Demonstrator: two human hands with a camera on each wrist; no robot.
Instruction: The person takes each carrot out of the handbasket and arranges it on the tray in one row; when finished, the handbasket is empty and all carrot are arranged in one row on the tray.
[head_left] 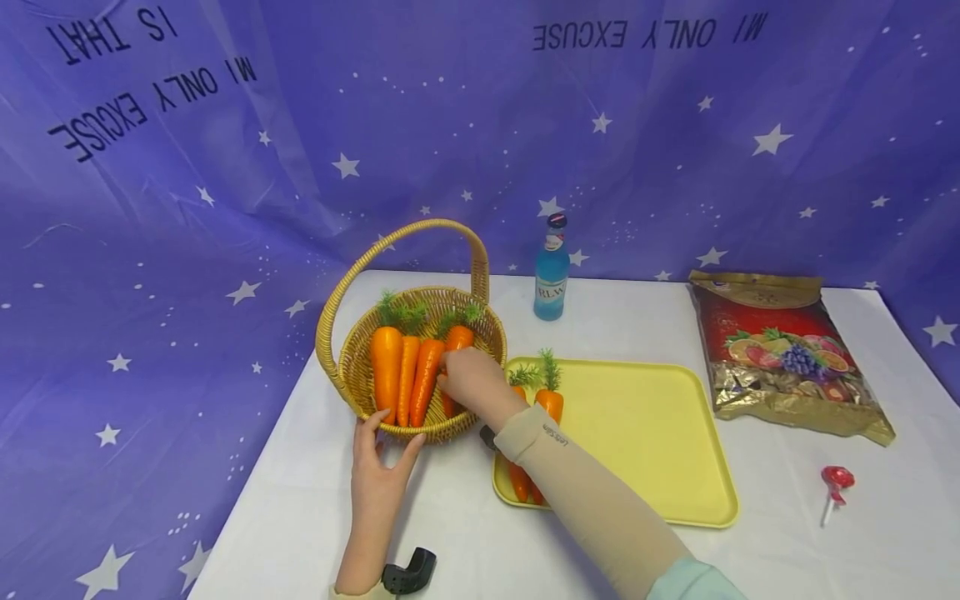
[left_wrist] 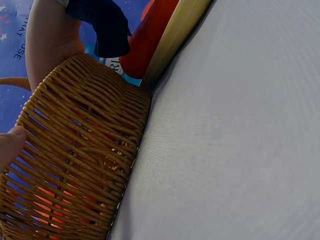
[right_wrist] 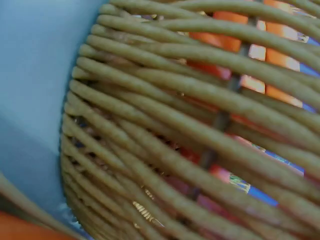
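A wicker basket (head_left: pixel 442 432) with a tall arched handle stands at the left of the table, with several orange carrots (head_left: pixel 386 367) side by side in it, leafy ends at the back. My left hand (head_left: pixel 378 471) holds the basket's front rim; the thumb shows at the weave in the left wrist view. Reaching over the basket's right side, my right hand (head_left: pixel 480 383) grips a carrot (head_left: pixel 459 337) inside, its middle hidden by the fingers. In the right wrist view the basket wall (right_wrist: pixel 165 100) fills most of the picture.
A yellow tray (head_left: pixel 637 442) lies right of the basket, with two carrots (head_left: pixel 550 404) at its left side, partly covered by my right sleeve. Behind stands a blue bottle (head_left: pixel 551 287). A red and gold candy bag (head_left: pixel 787 350) and a red lollipop (head_left: pixel 837 478) lie at the right.
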